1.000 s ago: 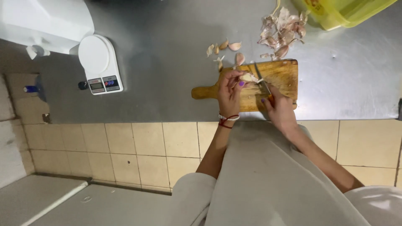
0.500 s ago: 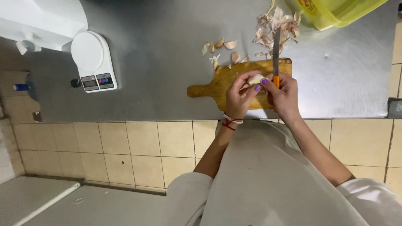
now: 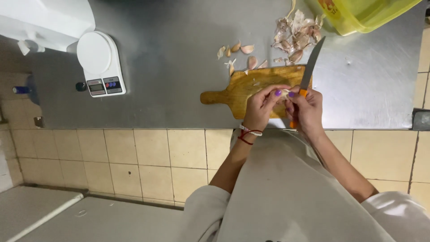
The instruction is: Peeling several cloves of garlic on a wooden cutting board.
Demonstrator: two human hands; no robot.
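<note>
Both hands meet over the near edge of the cutting board (image 3: 255, 87), pinching a garlic clove (image 3: 285, 93) between them: the left hand (image 3: 260, 110) closes its fingertips on the pale clove, and the right hand (image 3: 309, 110) grips a knife (image 3: 309, 67) by its orange handle while its thumb presses the same clove, the serrated blade pointing away across the board. Judging by this, the step in hand is peeling, and the next move would call for a small, careful pull with the blade edge kept off the fingers. Beyond the board's far edge, on the steel counter (image 3: 179, 67), lies a heap of papery skins (image 3: 298, 33), with a few loose cloves (image 3: 242, 49) to its left. A yellow plastic tub (image 3: 363, 15) is cut off past the board's far right corner; a white kitchen scale (image 3: 99, 62) sits well to the board's left. The clove is mostly hidden by fingers, so how much skin remains cannot be told.
</note>
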